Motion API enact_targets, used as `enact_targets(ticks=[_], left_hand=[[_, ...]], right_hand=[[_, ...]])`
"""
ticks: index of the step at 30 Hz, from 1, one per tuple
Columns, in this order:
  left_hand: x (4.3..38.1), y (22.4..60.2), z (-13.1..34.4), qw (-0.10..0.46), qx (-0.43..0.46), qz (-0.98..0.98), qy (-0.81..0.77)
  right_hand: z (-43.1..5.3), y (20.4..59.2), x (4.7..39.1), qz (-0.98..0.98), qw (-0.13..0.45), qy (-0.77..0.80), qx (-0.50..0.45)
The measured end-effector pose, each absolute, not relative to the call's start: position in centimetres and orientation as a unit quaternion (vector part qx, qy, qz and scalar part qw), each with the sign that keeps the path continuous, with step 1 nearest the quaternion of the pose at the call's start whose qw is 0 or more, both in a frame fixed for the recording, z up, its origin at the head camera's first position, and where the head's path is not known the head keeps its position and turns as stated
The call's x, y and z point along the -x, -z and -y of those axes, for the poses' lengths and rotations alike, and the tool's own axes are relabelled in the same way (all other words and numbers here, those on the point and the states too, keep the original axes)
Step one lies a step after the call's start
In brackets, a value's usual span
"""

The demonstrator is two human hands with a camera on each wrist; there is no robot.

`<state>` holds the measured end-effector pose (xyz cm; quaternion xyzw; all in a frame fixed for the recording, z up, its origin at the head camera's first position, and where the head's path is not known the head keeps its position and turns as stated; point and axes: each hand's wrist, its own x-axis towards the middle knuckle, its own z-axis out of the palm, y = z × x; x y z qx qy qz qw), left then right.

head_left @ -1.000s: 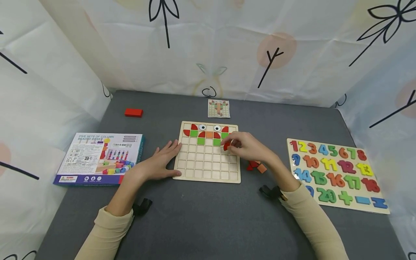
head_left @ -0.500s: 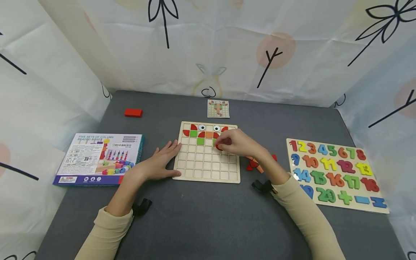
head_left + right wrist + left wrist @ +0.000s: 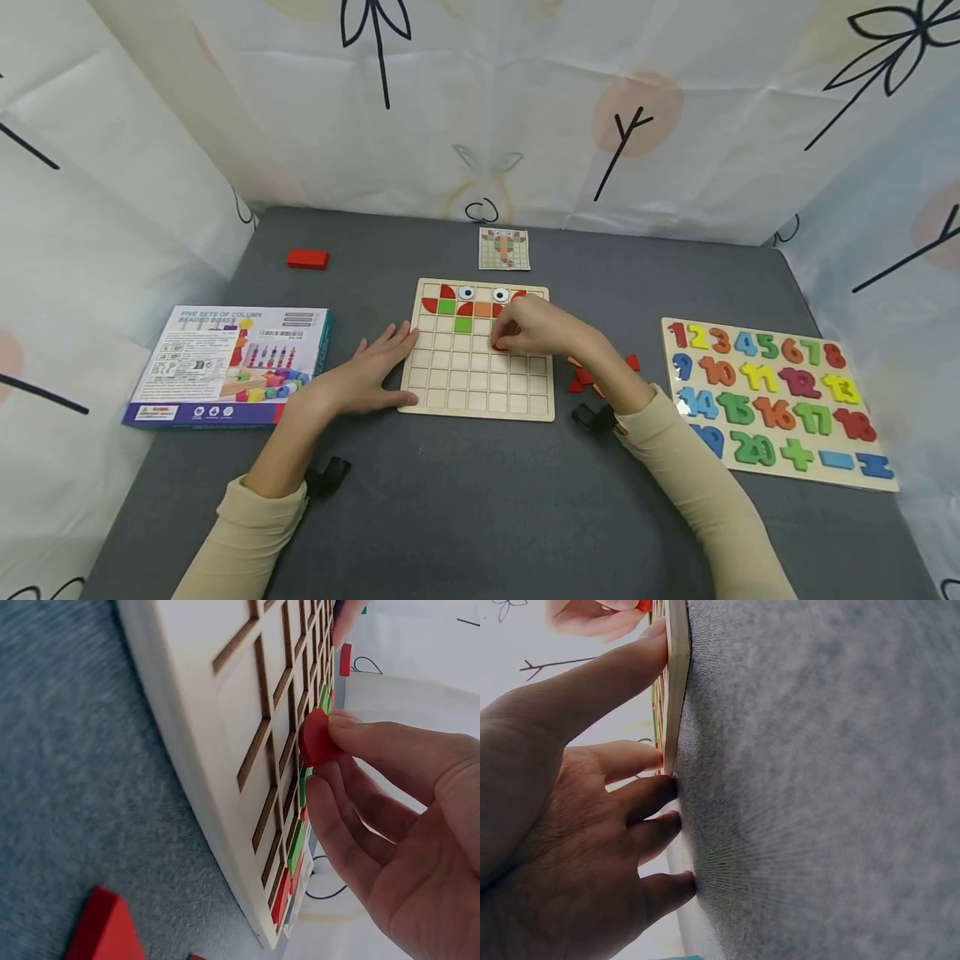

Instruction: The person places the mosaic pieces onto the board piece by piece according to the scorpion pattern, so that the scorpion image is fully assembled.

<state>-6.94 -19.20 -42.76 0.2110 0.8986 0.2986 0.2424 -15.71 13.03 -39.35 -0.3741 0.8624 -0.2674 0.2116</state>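
A wooden grid board (image 3: pixel 480 392) lies mid-table, its upper rows partly filled with red, green and orange pieces and two round eye pieces. My right hand (image 3: pixel 540 327) is over the board's right half. Between thumb and fingers it pinches a red curved-edge piece (image 3: pixel 319 739), seen best in the right wrist view, right at the grid squares. My left hand (image 3: pixel 371 371) rests at the board's left edge with its fingers spread. In the left wrist view the left thumb (image 3: pixel 630 671) lies against the board's edge (image 3: pixel 676 667).
Loose red and orange pieces (image 3: pixel 576 386) lie right of the board, partly behind the right wrist. A small pattern card (image 3: pixel 504 250) sits beyond it. A number puzzle board (image 3: pixel 780 400) is at the right, a boxed toy (image 3: pixel 225 367) and a red block (image 3: pixel 307 259) at the left.
My right hand has moved left across the board with the red piece, then slightly nearer to me, and now hides the right-hand green square. My left hand has stayed in place.
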Motion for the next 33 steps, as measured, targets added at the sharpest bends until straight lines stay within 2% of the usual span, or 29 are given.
enact_targets(ticks=[17, 23, 33], left_hand=[[6.7, 41.6, 18.6, 0.248, -0.206, -0.907, -0.273], [6.7, 41.7, 18.8, 0.247, -0.209, -0.903, -0.282], [7.4, 44.0, 19.4, 0.241, -0.210, -0.900, -0.296]], right_hand=[[-13.7, 39.9, 15.1, -0.872, 0.198, 0.270, 0.357], [-14.0, 40.1, 14.9, -0.876, 0.170, 0.263, 0.367], [-13.6, 40.3, 14.9, -0.875, 0.152, 0.262, 0.377]])
